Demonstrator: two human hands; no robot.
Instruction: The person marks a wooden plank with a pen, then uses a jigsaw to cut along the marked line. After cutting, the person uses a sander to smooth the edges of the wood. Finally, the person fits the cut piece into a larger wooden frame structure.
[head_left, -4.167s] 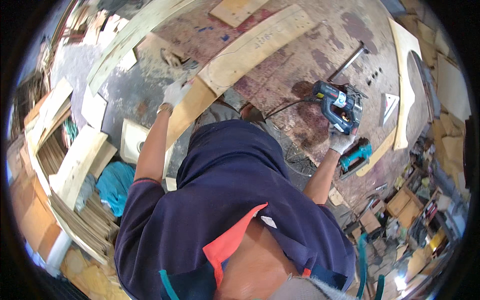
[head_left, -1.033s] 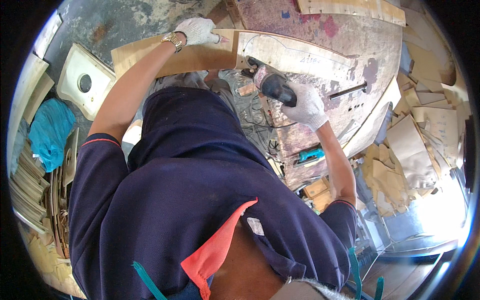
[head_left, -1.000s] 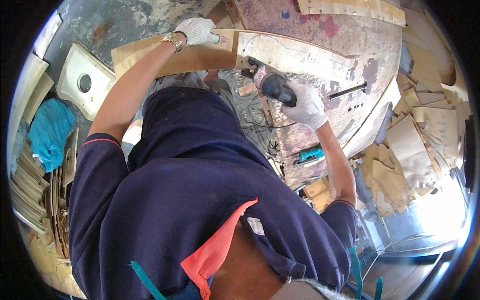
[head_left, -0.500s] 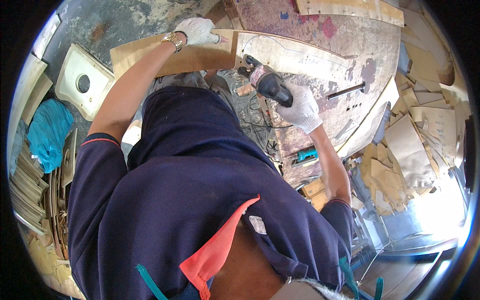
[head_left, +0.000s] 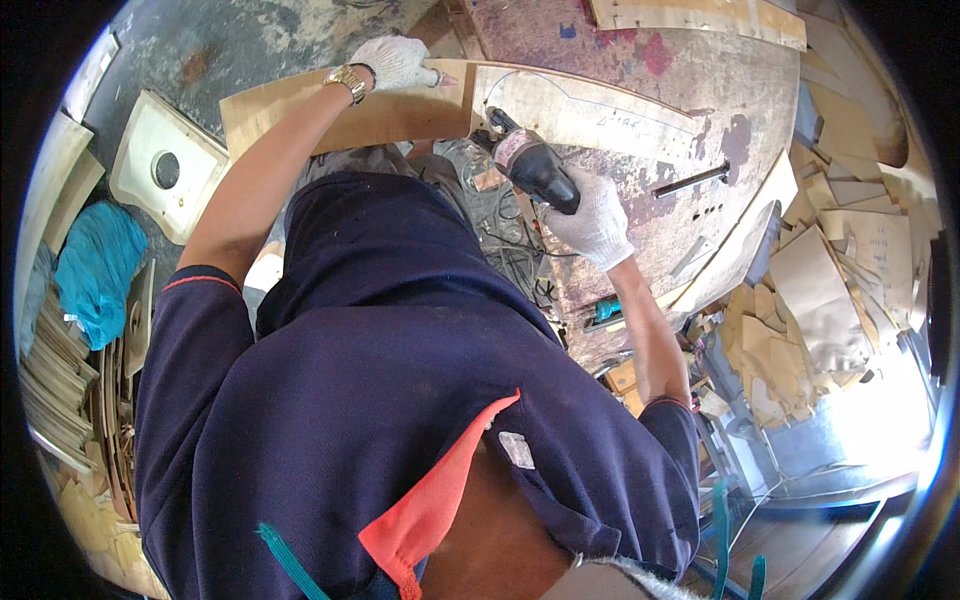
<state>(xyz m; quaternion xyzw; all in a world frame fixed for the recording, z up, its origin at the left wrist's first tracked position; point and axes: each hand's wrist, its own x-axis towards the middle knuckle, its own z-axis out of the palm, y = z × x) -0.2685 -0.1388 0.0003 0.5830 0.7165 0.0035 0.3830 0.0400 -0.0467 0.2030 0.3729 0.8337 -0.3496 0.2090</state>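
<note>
A curved plywood panel [head_left: 425, 112] stretches from the left onto the stained worktable [head_left: 640, 235]. Its right part is paler and carries a blue drawn outline and some handwriting. My left hand [head_left: 392, 64], in a white knit glove, is closed over the panel's far edge, left of that pale part; some of its fingers are hidden. In my gloved right hand [head_left: 592, 218] is a black handheld power tool [head_left: 540, 168], gripped by its rear body. The tool's head is at the panel's near edge, by the left end of the outline. Its working tip cannot be made out.
A metal bar [head_left: 692, 180] and a teal tool [head_left: 607, 310] lie on the worktable. Another plywood strip [head_left: 700, 16] is at the far edge. Wood offcuts [head_left: 820, 290] pile up at right. A blue plastic bag [head_left: 100, 270] and a panel with a round hole [head_left: 143, 170] sit left.
My right hand and the power tool have shifted slightly left, with the forearm following. My left hand and the plywood panel look nearly unmoved.
</note>
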